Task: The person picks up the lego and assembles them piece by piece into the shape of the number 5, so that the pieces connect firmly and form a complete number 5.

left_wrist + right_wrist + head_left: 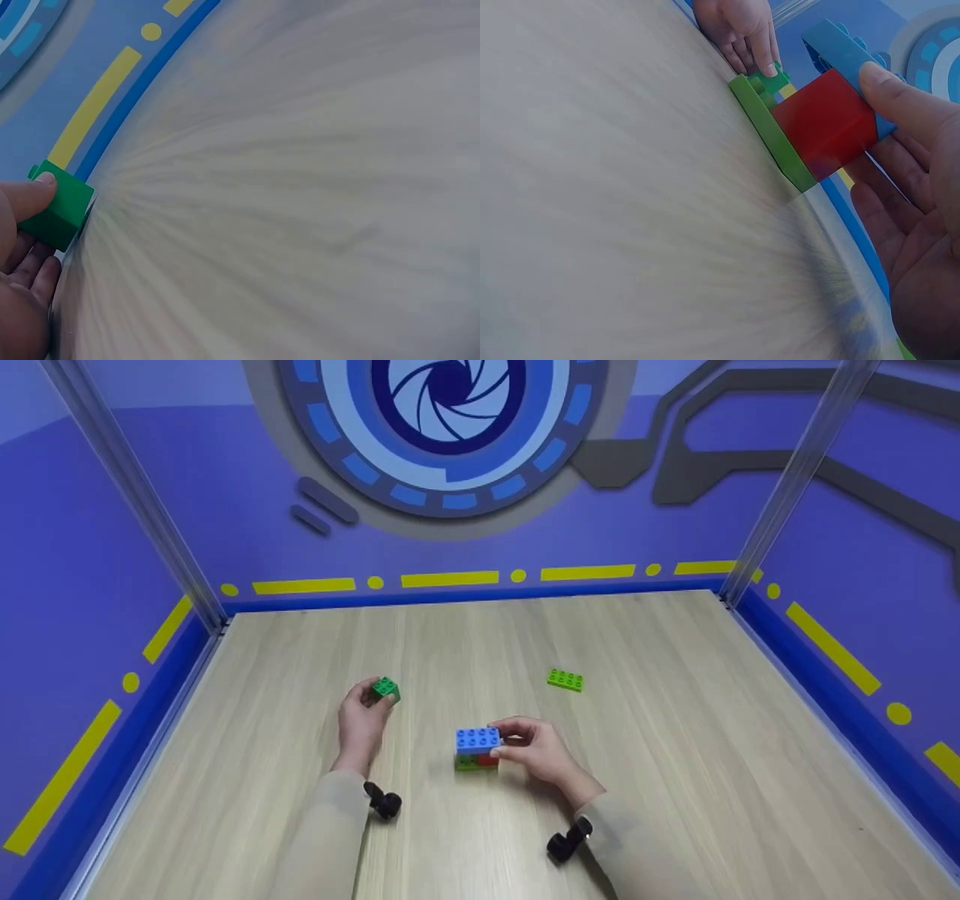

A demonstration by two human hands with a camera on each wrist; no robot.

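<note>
My left hand (361, 729) pinches a small dark green brick (386, 687) between thumb and fingers, left of centre on the table. In the left wrist view the green brick (61, 206) is low, close to the tabletop. My right hand (541, 751) grips the right end of a blue eight-stud plate (477, 739). Beneath that end is a red brick (825, 124), standing on one half of a lime green plate (774, 142). The blue plate overhangs the bare studs of the lime plate's other half. The stack is upright near the table's middle.
A loose lime green eight-stud plate (565, 680) lies flat beyond my right hand. The wooden table (465, 652) is bounded by blue-purple panels (180, 472) at the back and both sides. Each sleeve carries a black wrist camera (386, 804).
</note>
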